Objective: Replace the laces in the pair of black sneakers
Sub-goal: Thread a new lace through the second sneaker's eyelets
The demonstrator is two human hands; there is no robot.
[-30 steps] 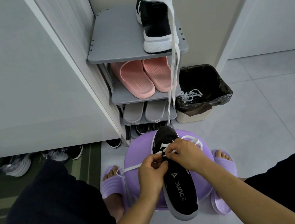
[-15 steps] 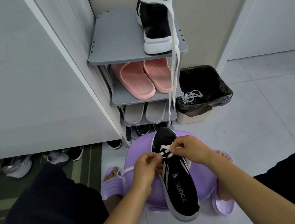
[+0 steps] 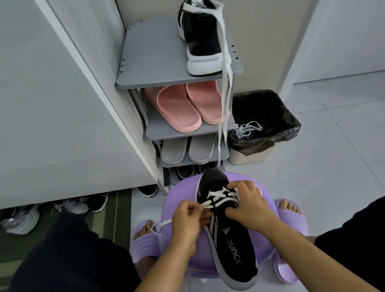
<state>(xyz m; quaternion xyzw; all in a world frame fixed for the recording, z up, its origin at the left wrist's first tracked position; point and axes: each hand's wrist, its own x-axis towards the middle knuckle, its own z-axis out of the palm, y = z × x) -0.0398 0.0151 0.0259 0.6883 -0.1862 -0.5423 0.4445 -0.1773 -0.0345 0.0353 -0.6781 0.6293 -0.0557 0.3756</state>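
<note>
Left hand (image 3: 189, 214): your fingers are curled tight, thumb and fingertips pinching the white lace (image 3: 219, 196) right at the left eyelets. The loose tail runs off left from your fist and droops down.
Right hand (image 3: 248, 202): your fingers are bent over the right side of the lacing and your thumb is pressed on the tongue, so you're gripping the black sneaker (image 3: 231, 244). Can't tell if there's lace pinched under there.
Black sneaker: near centre, lying on the purple stool (image 3: 180, 196), toe pointing far, heel hanging off the near edge.
Other sneaker (image 3: 200, 36): far, on top of the grey rack (image 3: 153, 61), its lace dangling over the front edge.
Bin (image 3: 265, 144): right of the rack, with laces inside.
</note>
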